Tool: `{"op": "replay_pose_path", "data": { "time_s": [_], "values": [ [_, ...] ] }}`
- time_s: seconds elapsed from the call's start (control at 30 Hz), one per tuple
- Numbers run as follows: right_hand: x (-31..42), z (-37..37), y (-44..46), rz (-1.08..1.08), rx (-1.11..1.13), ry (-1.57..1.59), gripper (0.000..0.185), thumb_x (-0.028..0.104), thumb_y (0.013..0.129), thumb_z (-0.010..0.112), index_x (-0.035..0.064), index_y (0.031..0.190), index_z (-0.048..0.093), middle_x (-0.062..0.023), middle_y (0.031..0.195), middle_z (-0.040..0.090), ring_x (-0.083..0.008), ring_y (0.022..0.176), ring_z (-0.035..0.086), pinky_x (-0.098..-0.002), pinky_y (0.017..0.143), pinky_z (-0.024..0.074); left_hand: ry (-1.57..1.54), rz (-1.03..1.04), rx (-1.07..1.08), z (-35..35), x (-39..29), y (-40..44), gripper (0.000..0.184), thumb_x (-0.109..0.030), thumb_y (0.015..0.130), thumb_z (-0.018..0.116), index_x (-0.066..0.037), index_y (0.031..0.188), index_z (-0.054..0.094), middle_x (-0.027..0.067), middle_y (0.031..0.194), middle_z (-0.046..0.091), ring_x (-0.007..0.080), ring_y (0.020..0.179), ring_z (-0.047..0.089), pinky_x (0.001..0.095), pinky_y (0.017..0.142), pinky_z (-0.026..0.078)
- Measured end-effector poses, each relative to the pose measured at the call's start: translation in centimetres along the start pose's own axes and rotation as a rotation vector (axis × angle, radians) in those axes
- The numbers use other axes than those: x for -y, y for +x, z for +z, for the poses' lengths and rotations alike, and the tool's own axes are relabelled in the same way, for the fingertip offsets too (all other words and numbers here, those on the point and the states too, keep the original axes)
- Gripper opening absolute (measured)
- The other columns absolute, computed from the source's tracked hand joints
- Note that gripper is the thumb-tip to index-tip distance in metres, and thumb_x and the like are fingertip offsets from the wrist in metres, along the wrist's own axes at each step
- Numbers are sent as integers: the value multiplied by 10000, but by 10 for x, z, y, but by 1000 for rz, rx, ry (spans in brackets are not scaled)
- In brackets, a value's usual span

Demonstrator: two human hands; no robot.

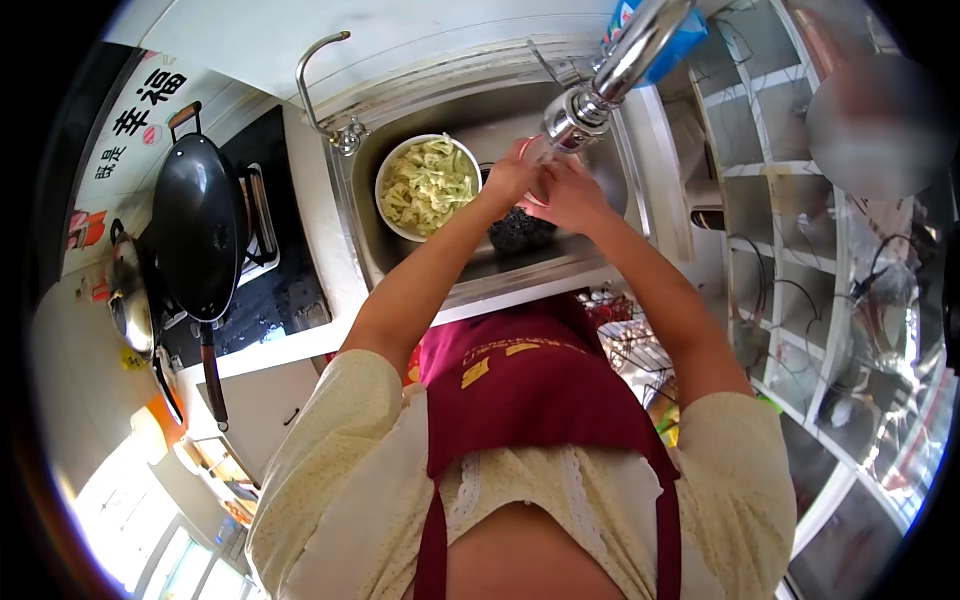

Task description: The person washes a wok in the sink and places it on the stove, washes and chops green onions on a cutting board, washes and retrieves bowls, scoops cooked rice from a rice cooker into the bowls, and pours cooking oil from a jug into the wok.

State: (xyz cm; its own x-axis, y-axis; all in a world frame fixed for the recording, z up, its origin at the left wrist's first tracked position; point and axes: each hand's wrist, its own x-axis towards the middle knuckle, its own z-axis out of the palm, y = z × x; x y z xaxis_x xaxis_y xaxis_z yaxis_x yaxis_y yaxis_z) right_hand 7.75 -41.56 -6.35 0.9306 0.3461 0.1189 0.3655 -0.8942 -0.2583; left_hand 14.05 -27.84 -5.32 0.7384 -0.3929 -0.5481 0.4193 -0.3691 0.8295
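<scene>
Both hands are over the metal sink (400,270), below the chrome faucet (578,118). Between them is a small red-rimmed bowl (538,150), partly covered by the fingers and by water from the faucet. My left hand (511,177) wraps round its left side, while my right hand (573,193) grips the right side. Left of the hands stands a white bowl (379,190) full of pale green chopped vegetable pieces (430,187). Beneath my hands a black basket or mesh item (521,232) sits in the sink; its upper part is hidden.
A second, thin curved tap (304,75) rises at the sink's left corner. A black wok (200,225) and another pan (130,290) are on the left by the stove (285,290). A blue package (680,50) stands behind the faucet; white shelving (780,170) is at right.
</scene>
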Motion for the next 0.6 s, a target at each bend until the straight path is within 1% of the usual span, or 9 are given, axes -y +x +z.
{"op": "replay_pose_path", "data": {
  "time_s": [0.03, 0.13, 0.17, 0.27, 0.33, 0.37, 0.47, 0.57, 0.6],
  "values": [
    [-4, 6, -4, 3, 5, -8, 421, 338, 774, 635, -32, 974, 620, -152, 1011, 618, -293, 1012, 558, -408, 989, 349, -21, -35, -32, 0, -18, -15, 466, -297, 850, 541, -174, 1287, 437, 229, 1123, 533, 405, 920, 600, 391, 796, 519],
    [0, 26, -21, 97, 113, -14, 353, 325, 796, 620, 17, 968, 628, -154, 972, 629, -271, 984, 578, -419, 997, 341, 266, 165, -229, 10, 29, 24, 438, -273, 868, 531, -166, 1284, 445, 251, 1137, 525, 417, 957, 577, 413, 809, 504],
    [6, 26, -21, 136, 131, 88, 324, 303, 800, 614, 26, 967, 627, -157, 973, 628, -275, 976, 582, -420, 977, 360, 146, 134, -253, 12, 38, 29, 401, -251, 892, 492, -148, 1276, 451, 277, 1153, 515, 416, 978, 563, 422, 818, 489],
    [27, 24, -9, 297, 205, 460, 256, 241, 807, 598, 48, 974, 620, -166, 976, 628, -295, 951, 591, -416, 909, 413, 167, 196, -355, 16, 61, 35, 369, -251, 915, 458, -137, 1265, 459, 274, 1168, 507, 419, 950, 568, 423, 793, 490],
    [29, 21, 5, 465, 280, 788, 239, 204, 806, 587, 53, 991, 606, -170, 977, 627, -319, 935, 595, -403, 856, 448, -134, 120, -302, 14, 53, 29, 379, -268, 922, 449, -132, 1275, 442, 247, 1155, 514, 397, 938, 575, 415, 790, 488],
    [31, 16, 3, 443, 262, 847, 252, 204, 815, 584, 39, 1006, 594, -167, 976, 629, -312, 929, 599, -390, 839, 455, -281, 77, -272, 14, 50, 24, 385, -276, 925, 444, -130, 1281, 434, 234, 1149, 518, 386, 933, 579, 410, 789, 486],
    [24, -5, -1, 396, 214, 967, 286, 218, 843, 576, 18, 1048, 569, -146, 974, 636, -271, 914, 609, -354, 802, 469, -265, -107, -142, 11, 7, 0, 423, -306, 926, 449, -138, 1309, 389, 170, 1043, 570, 304, 902, 592, 411, 698, 520],
    [-15, -58, -8, 481, 91, 1093, 287, 246, 875, 564, 41, 1076, 570, -86, 985, 639, -179, 912, 601, -317, 799, 460, -93, 112, -117, 12, 51, 35, 449, -351, 920, 458, -158, 1314, 363, 132, 1018, 569, 232, 860, 591, 399, 586, 546],
    [-37, -91, 0, 551, -26, 1196, 276, 249, 886, 555, 56, 1082, 574, -58, 996, 636, -146, 913, 591, -301, 798, 455, -119, 34, -78, 11, 41, 31, 449, -366, 916, 458, -164, 1306, 370, 126, 1034, 563, 227, 858, 593, 398, 576, 550]
  ]
}}
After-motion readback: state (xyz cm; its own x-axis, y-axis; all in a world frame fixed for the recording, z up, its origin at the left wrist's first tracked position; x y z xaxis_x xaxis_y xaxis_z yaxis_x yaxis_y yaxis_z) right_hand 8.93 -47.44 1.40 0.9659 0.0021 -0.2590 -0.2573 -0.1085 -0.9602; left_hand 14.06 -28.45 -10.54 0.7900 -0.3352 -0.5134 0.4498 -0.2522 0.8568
